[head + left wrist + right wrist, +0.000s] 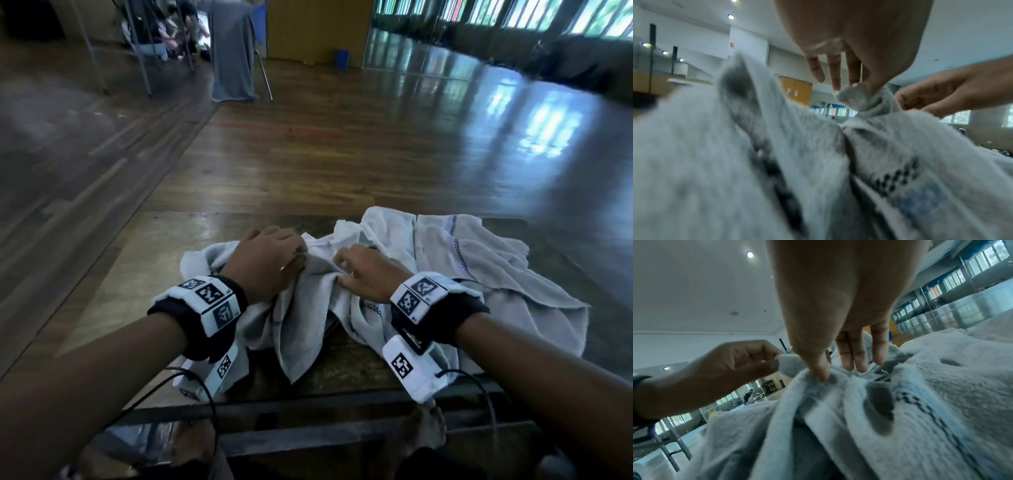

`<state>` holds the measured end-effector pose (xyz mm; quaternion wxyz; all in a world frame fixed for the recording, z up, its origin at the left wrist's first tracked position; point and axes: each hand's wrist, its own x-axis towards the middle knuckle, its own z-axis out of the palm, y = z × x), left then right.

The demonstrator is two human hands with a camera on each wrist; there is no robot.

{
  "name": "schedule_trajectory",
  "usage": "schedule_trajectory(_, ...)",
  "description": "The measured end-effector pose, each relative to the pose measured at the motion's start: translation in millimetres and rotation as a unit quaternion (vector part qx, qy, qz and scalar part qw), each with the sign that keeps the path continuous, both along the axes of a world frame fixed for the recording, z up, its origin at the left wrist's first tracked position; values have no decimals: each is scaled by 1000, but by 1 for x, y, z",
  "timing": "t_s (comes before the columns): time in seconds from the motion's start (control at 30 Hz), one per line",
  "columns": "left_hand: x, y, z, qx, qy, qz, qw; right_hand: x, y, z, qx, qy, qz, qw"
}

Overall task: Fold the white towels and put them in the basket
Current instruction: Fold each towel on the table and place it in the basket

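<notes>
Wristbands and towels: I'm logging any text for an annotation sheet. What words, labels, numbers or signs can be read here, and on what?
None can be read.
Left wristband: black-and-white square marker codes, plus tiny print too small to read.
Right wristband: the same kind of codes, small print unreadable.
White towels: a dark checked stripe and a blue band, only pattern, no lettering.
Papers on the orange doors: too blurred to read.

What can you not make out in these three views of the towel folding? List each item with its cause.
- Basket: in no view.
- How many white towels: head view, bunched and overlapping.
- Towel's dark pattern: left wrist view, blurred.
- Left hand fingertips: head view, hidden behind the hand.
- Right hand fingertips: head view, curled into cloth.
</notes>
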<state>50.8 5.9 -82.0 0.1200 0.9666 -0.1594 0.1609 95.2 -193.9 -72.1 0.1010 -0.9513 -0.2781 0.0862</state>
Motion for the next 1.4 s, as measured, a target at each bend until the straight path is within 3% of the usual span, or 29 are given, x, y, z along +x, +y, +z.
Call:
schedule_trajectory(0.13,-19,-1,48,14,-77,-22,997,-17,6,34,67,-15,2,998)
schedule_trajectory(0.3,-41,9,132,16,-164,2,986,-39,13,117,122,-89,-31,988)
schedule_trajectory(0.5,-81,29,230,9,-288,42,957,-75,-11,217,227,-166,-87,956)
schedule_trajectory(0.8,-148,46,301,46,-365,88,926,-112,-61,287,192,-256,-73,945)
schedule_trajectory(1.1,-217,35,403,40,-449,81,889,-172,-85,403,280,-444,-60,849)
schedule_trajectory(1.23,-241,33,453,69,-471,130,870,-200,-95,449,332,-498,-48,800)
schedule_trajectory(1.4,-275,29,491,164,-473,177,847,-223,-111,479,344,-499,-69,792)
